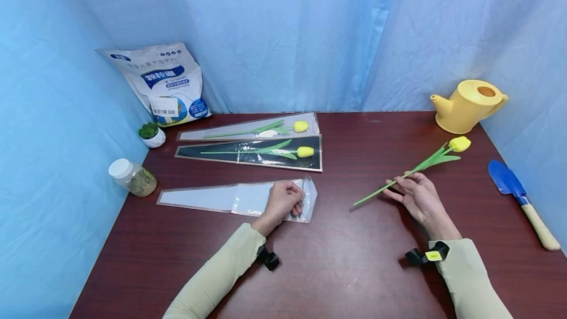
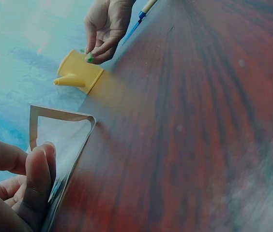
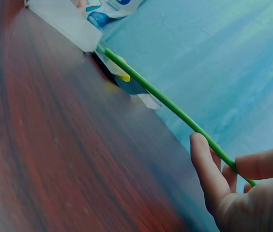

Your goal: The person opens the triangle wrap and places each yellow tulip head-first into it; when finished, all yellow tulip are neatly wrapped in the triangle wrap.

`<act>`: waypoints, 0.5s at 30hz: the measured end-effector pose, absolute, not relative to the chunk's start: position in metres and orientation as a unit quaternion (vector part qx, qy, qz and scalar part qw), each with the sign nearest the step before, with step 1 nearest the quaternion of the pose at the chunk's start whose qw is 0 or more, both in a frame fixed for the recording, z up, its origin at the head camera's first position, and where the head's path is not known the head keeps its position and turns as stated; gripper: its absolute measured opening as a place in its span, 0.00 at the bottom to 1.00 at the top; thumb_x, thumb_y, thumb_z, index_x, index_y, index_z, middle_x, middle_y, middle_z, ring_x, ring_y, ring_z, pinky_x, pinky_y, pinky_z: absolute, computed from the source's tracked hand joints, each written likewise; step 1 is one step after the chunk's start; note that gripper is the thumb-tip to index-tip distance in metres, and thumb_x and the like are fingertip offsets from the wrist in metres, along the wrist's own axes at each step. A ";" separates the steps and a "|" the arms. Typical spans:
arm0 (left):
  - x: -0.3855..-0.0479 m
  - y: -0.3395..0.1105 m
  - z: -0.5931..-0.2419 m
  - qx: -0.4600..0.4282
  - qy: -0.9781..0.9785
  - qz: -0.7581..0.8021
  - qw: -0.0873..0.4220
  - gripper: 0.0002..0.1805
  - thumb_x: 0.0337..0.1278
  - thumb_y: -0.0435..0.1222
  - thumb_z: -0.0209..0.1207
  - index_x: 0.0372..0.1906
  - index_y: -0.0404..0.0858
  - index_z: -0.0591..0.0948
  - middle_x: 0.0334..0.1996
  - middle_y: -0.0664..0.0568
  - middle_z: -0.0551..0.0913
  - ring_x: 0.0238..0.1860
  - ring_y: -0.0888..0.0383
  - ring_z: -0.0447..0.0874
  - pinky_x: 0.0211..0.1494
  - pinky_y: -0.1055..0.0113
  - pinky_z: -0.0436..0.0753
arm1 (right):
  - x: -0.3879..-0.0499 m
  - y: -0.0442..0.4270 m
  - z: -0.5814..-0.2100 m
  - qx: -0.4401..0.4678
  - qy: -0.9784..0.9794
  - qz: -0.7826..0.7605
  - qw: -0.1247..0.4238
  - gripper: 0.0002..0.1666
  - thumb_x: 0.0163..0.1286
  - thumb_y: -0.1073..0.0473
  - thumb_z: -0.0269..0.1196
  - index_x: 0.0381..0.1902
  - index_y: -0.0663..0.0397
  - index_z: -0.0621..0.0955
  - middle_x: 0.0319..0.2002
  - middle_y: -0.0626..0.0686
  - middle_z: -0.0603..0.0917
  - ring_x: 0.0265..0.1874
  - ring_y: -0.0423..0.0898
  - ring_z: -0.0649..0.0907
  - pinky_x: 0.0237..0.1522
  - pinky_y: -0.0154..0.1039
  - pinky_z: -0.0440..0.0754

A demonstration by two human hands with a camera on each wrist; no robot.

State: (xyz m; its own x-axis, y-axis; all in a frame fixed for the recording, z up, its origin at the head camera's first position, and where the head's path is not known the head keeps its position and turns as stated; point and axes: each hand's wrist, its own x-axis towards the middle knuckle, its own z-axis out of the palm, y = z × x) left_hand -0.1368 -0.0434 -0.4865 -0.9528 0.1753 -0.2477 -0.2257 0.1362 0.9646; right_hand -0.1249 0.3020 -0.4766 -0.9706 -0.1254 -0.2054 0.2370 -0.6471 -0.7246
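My left hand [image 1: 285, 200] pinches the wide end of a white flower sleeve [image 1: 199, 194] that lies on the table. In the left wrist view the sleeve's rim [image 2: 61, 114] stands lifted at the thumb and finger. My right hand [image 1: 418, 196] pinches the green stem of a yellow tulip [image 1: 459, 144], held to the right of the sleeve. Its bare stem end points left toward the sleeve's wide end; in the right wrist view the stem [image 3: 170, 105] crosses in front of the curtain. Behind lie a black sleeve [image 1: 226, 157] and another white sleeve [image 1: 190, 135], each with a yellow tulip inside.
A fertilizer bag [image 1: 166, 85], a small potted plant [image 1: 152, 135] and a white-lidded jar [image 1: 133, 177] stand at the left. At the right are a yellow watering can [image 1: 462, 110] and a blue trowel [image 1: 509, 178]. Blue curtains [image 1: 283, 38] border the table.
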 end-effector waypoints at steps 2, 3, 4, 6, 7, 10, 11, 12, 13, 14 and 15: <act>-0.137 -0.043 -0.487 -0.017 0.740 0.656 0.151 0.06 0.57 0.24 0.55 0.30 0.24 0.81 0.11 0.52 0.77 0.08 0.65 0.73 0.13 0.74 0.73 | -0.124 0.299 -0.475 0.084 0.403 -0.907 0.093 0.11 0.75 0.75 0.49 0.40 0.56 0.72 0.34 0.53 0.80 0.44 0.51 0.90 0.44 0.49 0.89; -0.137 -0.043 -0.487 -0.016 0.740 0.655 0.150 0.06 0.57 0.24 0.55 0.30 0.24 0.81 0.12 0.52 0.77 0.09 0.65 0.73 0.13 0.73 0.73 | -0.124 0.298 -0.474 0.092 0.398 -0.909 0.089 0.10 0.74 0.75 0.49 0.39 0.56 0.72 0.34 0.53 0.79 0.44 0.51 0.90 0.44 0.49 0.89; -0.137 -0.043 -0.487 -0.015 0.740 0.656 0.149 0.06 0.57 0.24 0.55 0.30 0.24 0.81 0.12 0.52 0.77 0.09 0.65 0.73 0.13 0.73 0.73 | -0.124 0.297 -0.474 0.097 0.392 -0.911 0.086 0.10 0.74 0.75 0.50 0.39 0.56 0.72 0.34 0.53 0.79 0.45 0.51 0.90 0.45 0.49 0.89; -0.137 -0.043 -0.488 -0.013 0.740 0.656 0.147 0.06 0.56 0.24 0.55 0.30 0.24 0.81 0.12 0.51 0.77 0.09 0.64 0.73 0.13 0.73 0.73 | -0.123 0.295 -0.474 0.107 0.382 -0.915 0.079 0.10 0.74 0.75 0.50 0.37 0.56 0.72 0.34 0.53 0.79 0.44 0.51 0.90 0.45 0.50 0.89; -0.137 -0.043 -0.488 -0.012 0.740 0.656 0.146 0.06 0.56 0.24 0.55 0.30 0.24 0.81 0.12 0.51 0.77 0.09 0.64 0.73 0.13 0.73 0.73 | -0.123 0.294 -0.473 0.109 0.376 -0.917 0.076 0.11 0.74 0.75 0.50 0.37 0.57 0.73 0.34 0.53 0.79 0.44 0.51 0.90 0.45 0.50 0.89; -0.137 -0.043 -0.488 -0.013 0.739 0.657 0.146 0.06 0.56 0.24 0.55 0.30 0.24 0.81 0.12 0.51 0.77 0.09 0.64 0.73 0.13 0.73 0.73 | -0.123 0.290 -0.473 0.111 0.359 -0.924 0.067 0.11 0.74 0.76 0.50 0.35 0.57 0.73 0.33 0.54 0.80 0.43 0.52 0.90 0.45 0.51 0.88; -0.137 -0.043 -0.488 -0.013 0.739 0.658 0.147 0.06 0.56 0.24 0.55 0.30 0.24 0.81 0.12 0.51 0.77 0.09 0.64 0.73 0.13 0.73 0.73 | -0.122 0.289 -0.473 0.110 0.355 -0.926 0.064 0.11 0.74 0.76 0.49 0.35 0.58 0.73 0.33 0.54 0.81 0.43 0.53 0.90 0.45 0.52 0.88; -0.137 -0.043 -0.488 -0.014 0.739 0.657 0.147 0.06 0.56 0.24 0.55 0.30 0.24 0.81 0.12 0.51 0.77 0.08 0.64 0.73 0.13 0.73 0.73 | -0.122 0.288 -0.473 0.108 0.349 -0.929 0.061 0.12 0.74 0.77 0.49 0.34 0.58 0.73 0.32 0.55 0.81 0.42 0.53 0.90 0.45 0.52 0.88; -0.137 -0.043 -0.488 -0.015 0.739 0.657 0.148 0.06 0.56 0.24 0.55 0.30 0.24 0.81 0.11 0.52 0.77 0.08 0.64 0.73 0.13 0.73 0.73 | -0.122 0.287 -0.473 0.107 0.345 -0.931 0.058 0.12 0.74 0.77 0.49 0.34 0.58 0.73 0.31 0.55 0.82 0.42 0.54 0.90 0.45 0.53 0.88; -0.137 -0.043 -0.487 -0.016 0.738 0.657 0.149 0.06 0.56 0.24 0.55 0.30 0.24 0.81 0.11 0.52 0.77 0.08 0.64 0.73 0.13 0.74 0.73 | -0.122 0.286 -0.472 0.106 0.342 -0.932 0.056 0.12 0.74 0.77 0.49 0.33 0.59 0.73 0.31 0.56 0.82 0.42 0.54 0.90 0.45 0.53 0.88; -0.137 -0.044 -0.487 -0.017 0.738 0.657 0.150 0.06 0.56 0.24 0.55 0.30 0.24 0.81 0.11 0.52 0.76 0.08 0.64 0.73 0.13 0.74 0.73 | -0.122 0.285 -0.472 0.106 0.338 -0.933 0.054 0.12 0.74 0.77 0.49 0.33 0.59 0.72 0.31 0.56 0.83 0.42 0.54 0.90 0.45 0.53 0.88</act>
State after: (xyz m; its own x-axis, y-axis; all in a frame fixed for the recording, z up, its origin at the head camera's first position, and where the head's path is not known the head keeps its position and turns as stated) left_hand -0.1370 -0.0436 -0.4872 -0.9546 0.1718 -0.2436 -0.2220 0.1353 0.9656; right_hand -0.1216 0.2853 -0.4723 -0.9718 -0.0287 -0.2340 0.1720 -0.7651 -0.6205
